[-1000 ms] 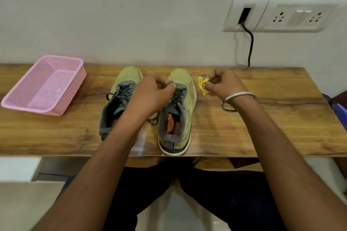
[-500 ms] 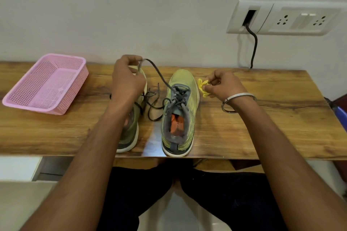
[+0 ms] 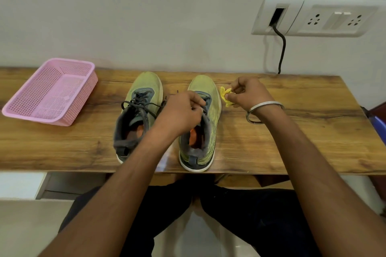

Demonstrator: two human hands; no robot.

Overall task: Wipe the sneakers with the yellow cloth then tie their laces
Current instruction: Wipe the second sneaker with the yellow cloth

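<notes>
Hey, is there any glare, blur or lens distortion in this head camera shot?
Head view: soft even light; a pale glare patch on the table edge between the sneakers; wide-angle bending tilts the socket panel; the left hand looks slightly soft.

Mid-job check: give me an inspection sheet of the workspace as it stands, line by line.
Surface: wooden table, glossy near its front edge.
Job's things: left sneaker and right sneaker stand side by side, toes to the wall; dark laces lie loose on the left one. Yellow cloth is bunched beside the right sneaker's toe.
Clutter: pink basket at the table's left.
Hands: left hand curled over the right sneaker's lacing; right hand pinches the cloth, metal bangle on its wrist.
Cables: black cable runs from the wall socket plate down behind the table.
Surroundings: plain wall; blue item at far right, unclear.
</notes>
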